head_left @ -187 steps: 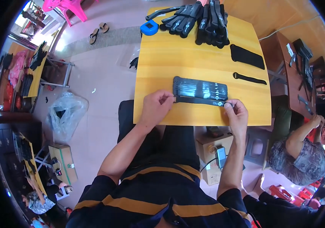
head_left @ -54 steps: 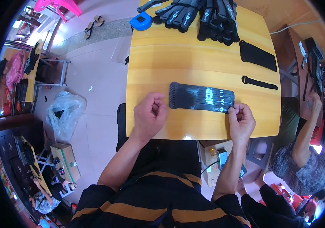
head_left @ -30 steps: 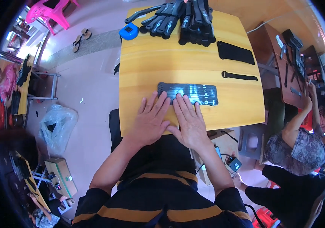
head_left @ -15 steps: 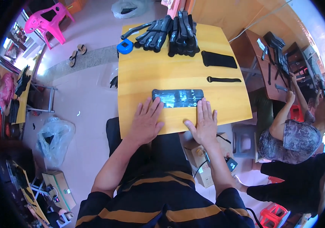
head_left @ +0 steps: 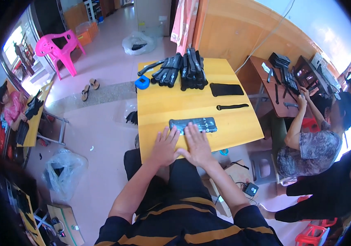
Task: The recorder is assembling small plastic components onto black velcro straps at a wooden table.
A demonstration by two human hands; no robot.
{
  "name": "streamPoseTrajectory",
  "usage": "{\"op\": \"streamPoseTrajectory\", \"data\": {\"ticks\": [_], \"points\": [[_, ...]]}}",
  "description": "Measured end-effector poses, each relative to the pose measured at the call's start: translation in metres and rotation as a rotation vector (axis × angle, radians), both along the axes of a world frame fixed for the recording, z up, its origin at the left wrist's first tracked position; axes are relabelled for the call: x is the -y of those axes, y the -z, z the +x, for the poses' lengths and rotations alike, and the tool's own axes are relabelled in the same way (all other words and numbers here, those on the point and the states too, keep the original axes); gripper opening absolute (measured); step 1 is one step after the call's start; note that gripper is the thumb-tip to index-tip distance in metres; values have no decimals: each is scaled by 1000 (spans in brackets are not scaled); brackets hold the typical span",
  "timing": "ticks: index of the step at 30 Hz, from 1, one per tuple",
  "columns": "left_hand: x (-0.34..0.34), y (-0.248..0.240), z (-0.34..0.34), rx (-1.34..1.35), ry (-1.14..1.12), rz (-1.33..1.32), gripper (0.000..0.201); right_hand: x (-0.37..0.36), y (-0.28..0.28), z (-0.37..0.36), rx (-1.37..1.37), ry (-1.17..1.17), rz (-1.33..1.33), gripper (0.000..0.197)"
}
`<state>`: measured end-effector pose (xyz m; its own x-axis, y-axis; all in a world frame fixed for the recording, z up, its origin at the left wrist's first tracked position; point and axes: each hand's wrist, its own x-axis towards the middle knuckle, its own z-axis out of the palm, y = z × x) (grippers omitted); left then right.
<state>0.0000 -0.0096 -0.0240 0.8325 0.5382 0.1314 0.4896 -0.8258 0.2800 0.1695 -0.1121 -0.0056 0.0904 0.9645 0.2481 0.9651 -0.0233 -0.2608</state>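
A flat black rectangular piece (head_left: pixel 194 124) lies near the front edge of the yellow wooden table (head_left: pixel 161 106). My left hand (head_left: pixel 165 145) rests flat on the table just before its left end, fingers spread. My right hand (head_left: pixel 196 143) lies flat beside it, fingertips touching the piece's near edge. Neither hand holds anything. Farther back lie a thin black strap (head_left: pixel 232 107) and a black flat pad (head_left: pixel 226 89).
A pile of black pieces (head_left: pixel 181 70) and a blue tape roll (head_left: pixel 142 82) sit at the table's far end. A seated person (head_left: pixel 313 139) works at a brown desk (head_left: pixel 284 88) on the right. A pink chair (head_left: pixel 58 47) and bags stand on the floor.
My hands went from gripping the black piece's two ends to lying flat and together at its near edge. The view has tilted up, so the table looks smaller and farther away.
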Motion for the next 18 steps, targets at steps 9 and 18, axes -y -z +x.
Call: {"op": "streamPoseTrajectory", "data": {"ticks": [9, 18], "points": [[-1, -3, -1, -2, 9, -12, 85, 13, 16, 33, 59, 180, -137, 96], [1, -7, -25, -73, -28, 13, 89, 33, 17, 62, 28, 296, -163, 98]]}}
